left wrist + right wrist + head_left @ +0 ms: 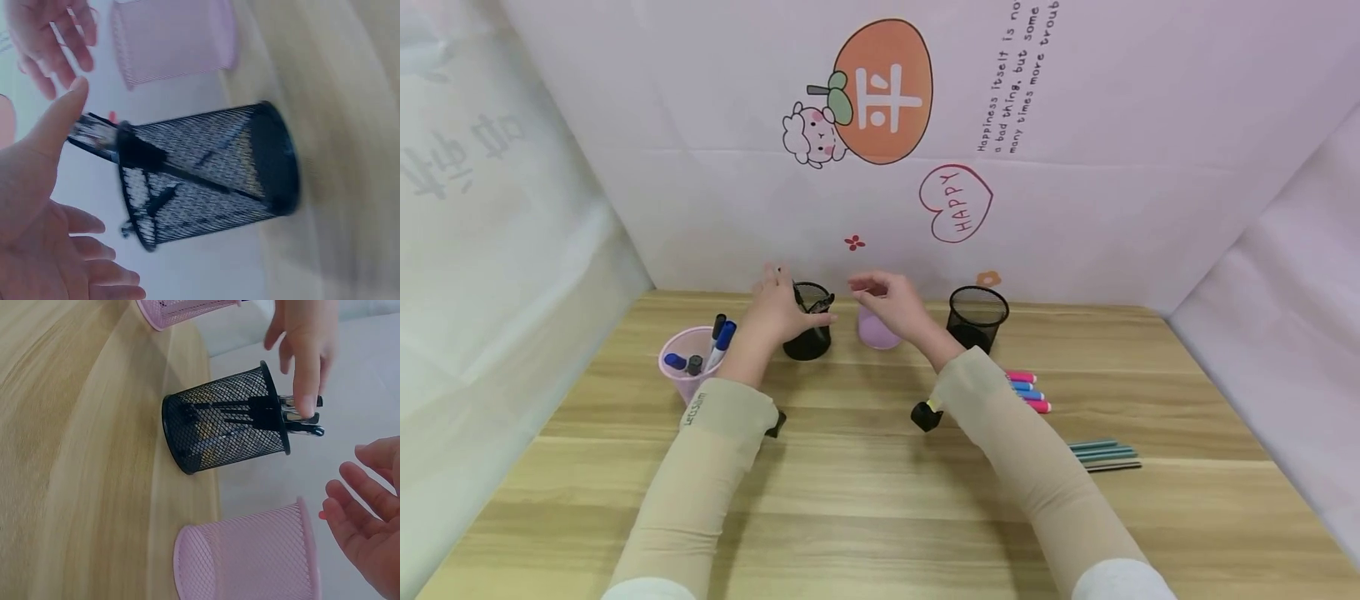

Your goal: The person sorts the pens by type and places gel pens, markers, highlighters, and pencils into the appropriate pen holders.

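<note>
1. The left hand (778, 312) hovered at the mouth of a black, cylindrical, wire-mesh pen cup (808, 342), its thumb stretched out and its fingers spread and only slightly bent; nothing showed in its grasp.
2. That cup stood upright near the back of the wooden tabletop (850, 508), with dark pens with shiny clips (304, 430) leaning inside, their tops above the rim. The left thumb overlapped those tops in the right wrist view; whether it touched them could not be told.
3. The right hand (893, 302) was above a pink, round, wire-mesh cup (878, 332), its fingers loosely bent and apart, with nothing seen held. This cup stood upright just beside the black one.
4. To the left stood another pink mesh cup (684, 385), holding blue-capped and black-capped markers (722, 340).
5. To the right were a second black mesh cup (992, 327), pink and blue markers (1030, 389) lying in a row, and slim teal sticks (1102, 454) nearer the front.
</note>
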Motion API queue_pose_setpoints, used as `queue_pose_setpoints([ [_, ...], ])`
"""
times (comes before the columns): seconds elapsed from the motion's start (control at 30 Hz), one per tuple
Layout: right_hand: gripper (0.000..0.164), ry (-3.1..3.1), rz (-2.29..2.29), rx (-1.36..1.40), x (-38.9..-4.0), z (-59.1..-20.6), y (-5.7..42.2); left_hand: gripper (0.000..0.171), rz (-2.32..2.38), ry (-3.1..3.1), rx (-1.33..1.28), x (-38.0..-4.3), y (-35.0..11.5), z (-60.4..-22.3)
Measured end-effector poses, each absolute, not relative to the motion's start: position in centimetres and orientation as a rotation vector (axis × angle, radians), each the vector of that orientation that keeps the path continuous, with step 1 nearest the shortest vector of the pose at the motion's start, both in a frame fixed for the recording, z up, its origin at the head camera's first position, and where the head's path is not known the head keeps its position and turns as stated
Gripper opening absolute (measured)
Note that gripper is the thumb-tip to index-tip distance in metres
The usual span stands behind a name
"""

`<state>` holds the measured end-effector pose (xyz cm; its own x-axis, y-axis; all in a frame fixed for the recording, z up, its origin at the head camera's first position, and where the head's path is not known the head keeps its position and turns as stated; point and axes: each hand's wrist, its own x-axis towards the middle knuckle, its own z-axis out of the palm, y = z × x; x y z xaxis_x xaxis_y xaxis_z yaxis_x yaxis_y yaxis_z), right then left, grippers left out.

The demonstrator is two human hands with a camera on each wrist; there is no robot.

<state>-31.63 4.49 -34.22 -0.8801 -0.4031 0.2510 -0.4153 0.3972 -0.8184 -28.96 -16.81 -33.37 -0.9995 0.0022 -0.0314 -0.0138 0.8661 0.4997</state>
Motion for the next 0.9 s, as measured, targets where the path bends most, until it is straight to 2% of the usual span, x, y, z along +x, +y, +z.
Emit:
queue_pose_setpoints([
  [0.2, 0.029, -2.643, 1.457, 0.787, -31.3, -33.7, 5.4, 0.116, 0.74, 3.081, 0.061, -28.4, -16.2, -31.8],
  [0.53, 0.028, -2.685, 1.342, 0.83, -30.2, -32.5, 7.8, 0.09, 0.762, 3.172, 0.156, -27.3, -15.1, -30.7],
  [0.77, 0.024, -2.669, 1.289, 0.871, -29.4, -32.1, 9.4, 0.06, 0.798, 3.234, 0.239, -26.6, -13.9, -29.9],
  [0.9, 0.023, -2.663, 1.264, 0.899, -29.0, -32.1, 10.1, 0.049, 0.81, 3.259, 0.329, -26.3, -12.9, -30.0],
])
